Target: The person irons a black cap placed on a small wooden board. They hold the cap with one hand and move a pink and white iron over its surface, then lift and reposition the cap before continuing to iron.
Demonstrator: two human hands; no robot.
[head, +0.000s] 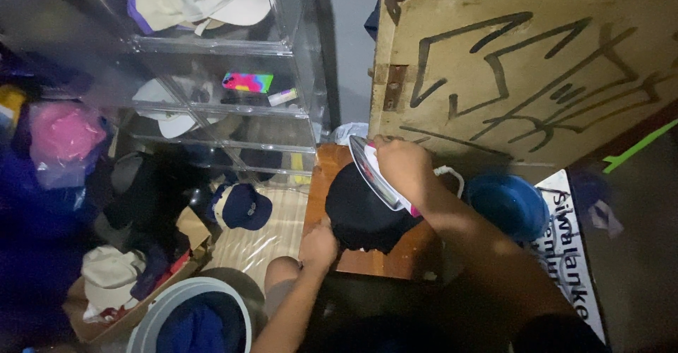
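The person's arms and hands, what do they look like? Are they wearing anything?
Both forearms are bare, with no sleeves reaching them. The left hand and the right hand wear no gloves, and no watch, ring or bracelet shows. Near the right shoulder there is something dark, perhaps a short sleeve; the picture is too dim to tell.

We see our two forearms bare from the elbows down, no sleeves, watch or rings on our hands: left hand [319,246], right hand [404,164]. One bare knee shows between them.
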